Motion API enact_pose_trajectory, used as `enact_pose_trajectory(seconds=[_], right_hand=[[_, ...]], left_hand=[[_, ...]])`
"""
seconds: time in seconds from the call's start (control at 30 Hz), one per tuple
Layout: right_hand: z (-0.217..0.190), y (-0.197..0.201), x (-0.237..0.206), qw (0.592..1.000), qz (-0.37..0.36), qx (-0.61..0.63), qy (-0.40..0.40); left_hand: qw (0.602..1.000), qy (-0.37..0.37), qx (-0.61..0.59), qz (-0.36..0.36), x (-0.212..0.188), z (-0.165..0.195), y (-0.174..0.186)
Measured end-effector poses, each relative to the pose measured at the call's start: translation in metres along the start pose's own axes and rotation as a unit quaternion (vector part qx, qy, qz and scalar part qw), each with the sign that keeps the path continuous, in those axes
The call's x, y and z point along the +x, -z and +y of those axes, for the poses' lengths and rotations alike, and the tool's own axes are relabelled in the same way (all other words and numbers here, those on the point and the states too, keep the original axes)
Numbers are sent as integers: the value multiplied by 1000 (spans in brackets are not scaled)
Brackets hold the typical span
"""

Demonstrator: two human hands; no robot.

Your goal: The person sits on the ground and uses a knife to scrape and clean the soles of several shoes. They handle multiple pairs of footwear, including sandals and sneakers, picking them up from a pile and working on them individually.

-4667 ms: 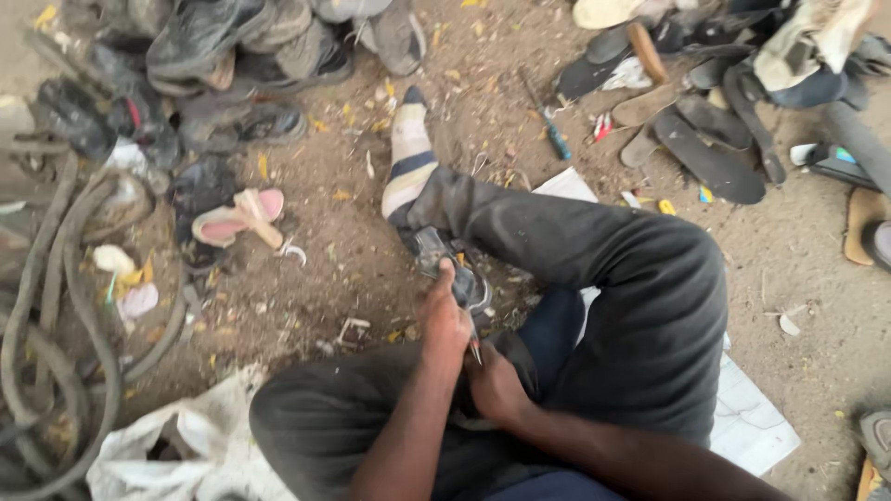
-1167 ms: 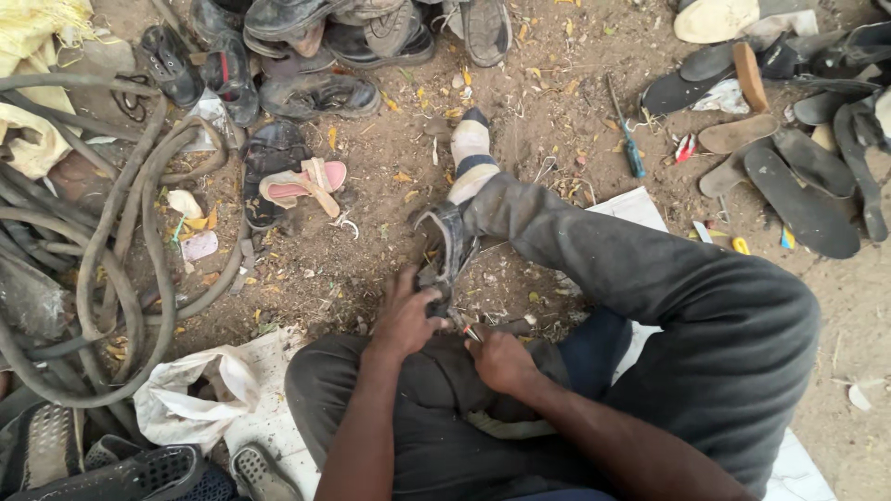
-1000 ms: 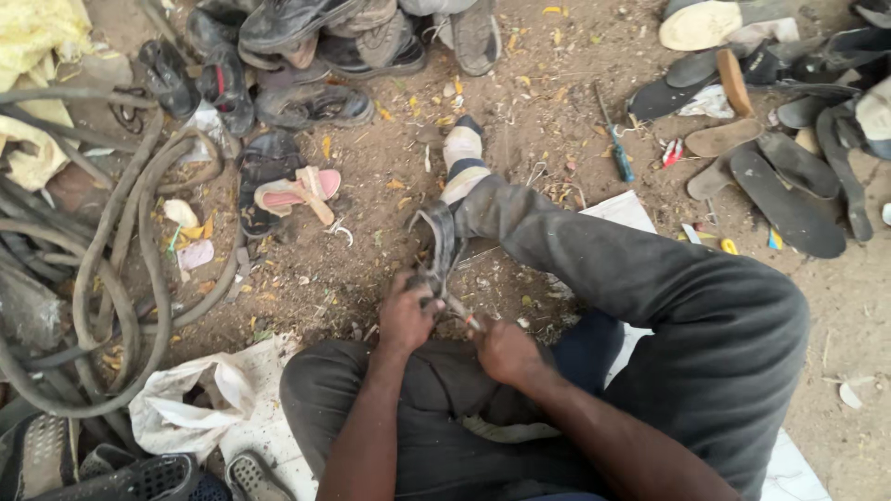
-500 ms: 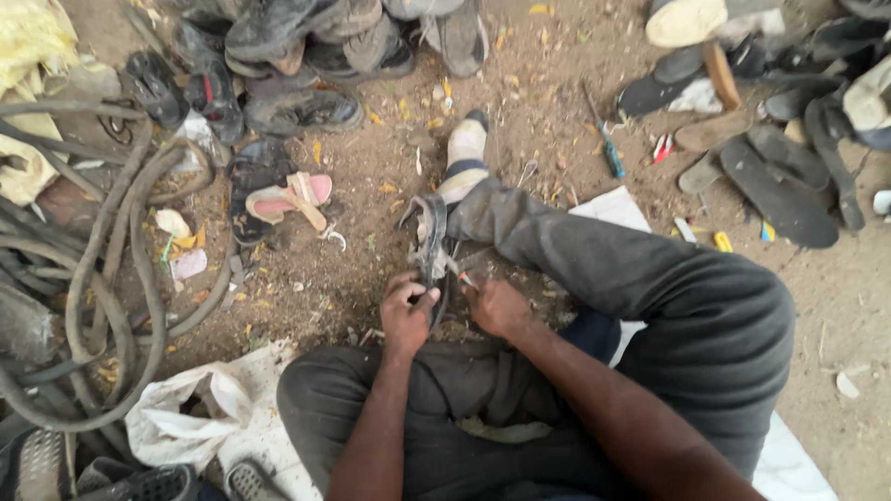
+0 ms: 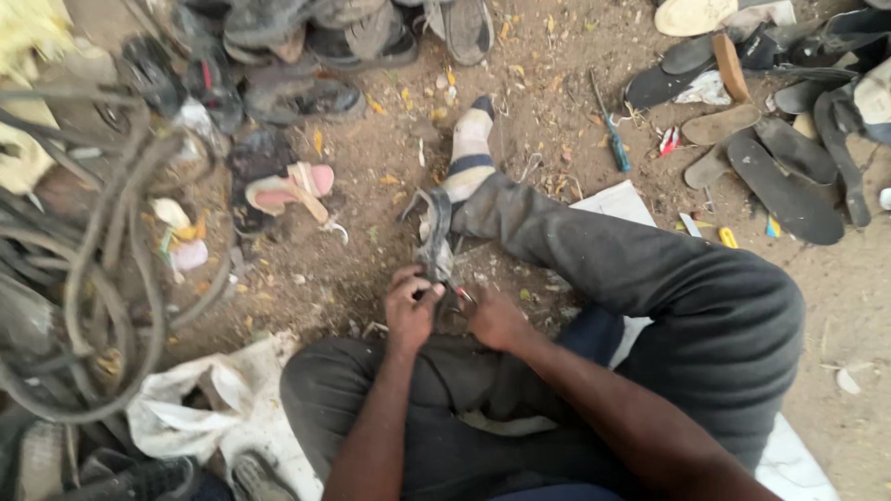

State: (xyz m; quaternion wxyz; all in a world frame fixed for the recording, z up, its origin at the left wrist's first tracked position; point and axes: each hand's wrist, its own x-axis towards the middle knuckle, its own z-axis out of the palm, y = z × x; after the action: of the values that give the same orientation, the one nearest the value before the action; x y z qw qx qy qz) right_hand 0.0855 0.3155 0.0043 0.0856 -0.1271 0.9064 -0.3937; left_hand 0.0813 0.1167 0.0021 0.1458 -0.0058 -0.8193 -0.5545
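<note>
I sit on dirt ground with my right leg stretched out in grey trousers and a striped sock [image 5: 471, 148]. A dark worn sandal [image 5: 434, 237] lies upright along my shin. My left hand [image 5: 410, 306] grips its near end with the fingers curled round the strap. My right hand [image 5: 494, 317] is closed beside it and pinches something small at the sandal's heel; what it is cannot be made out.
A pile of old shoes [image 5: 306, 37] lies at the top. Black soles and flip-flops [image 5: 780, 176] lie at the upper right, a screwdriver [image 5: 613, 139] near them. Thick hoses [image 5: 83, 306] coil at left. A pink sandal [image 5: 288, 190] and a white bag [image 5: 213, 408] lie nearby.
Both hands have moved forward from my lap to the sandal by my shin, and now work at its near end. The view has tilted a little.
</note>
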Motion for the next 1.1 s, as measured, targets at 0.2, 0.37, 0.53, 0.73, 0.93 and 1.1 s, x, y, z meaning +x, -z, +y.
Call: enact_pose_trajectory(seconds=[0.2, 0.37, 0.53, 0.73, 0.93, 1.1], right_hand=[[-26, 12, -56, 986, -138, 71, -57], [-43, 7, -45, 995, -93, 24, -10], [-43, 22, -97, 997, -66, 5, 48], [-19, 17, -108, 963, -170, -206, 29], [-47, 35, -141, 987, -123, 39, -100], [-53, 19, -103, 999, 17, -23, 33]], left_hand=[[999, -19, -1, 30, 3, 13, -3], [999, 44, -28, -15, -4, 34, 2], [965, 182, -188, 15, -10, 49, -12], [928, 220, -301, 12, -24, 45, -36], [848, 235, -470, 66, -31, 33, -43], [799, 260, -540, 46, -29, 36, -42]])
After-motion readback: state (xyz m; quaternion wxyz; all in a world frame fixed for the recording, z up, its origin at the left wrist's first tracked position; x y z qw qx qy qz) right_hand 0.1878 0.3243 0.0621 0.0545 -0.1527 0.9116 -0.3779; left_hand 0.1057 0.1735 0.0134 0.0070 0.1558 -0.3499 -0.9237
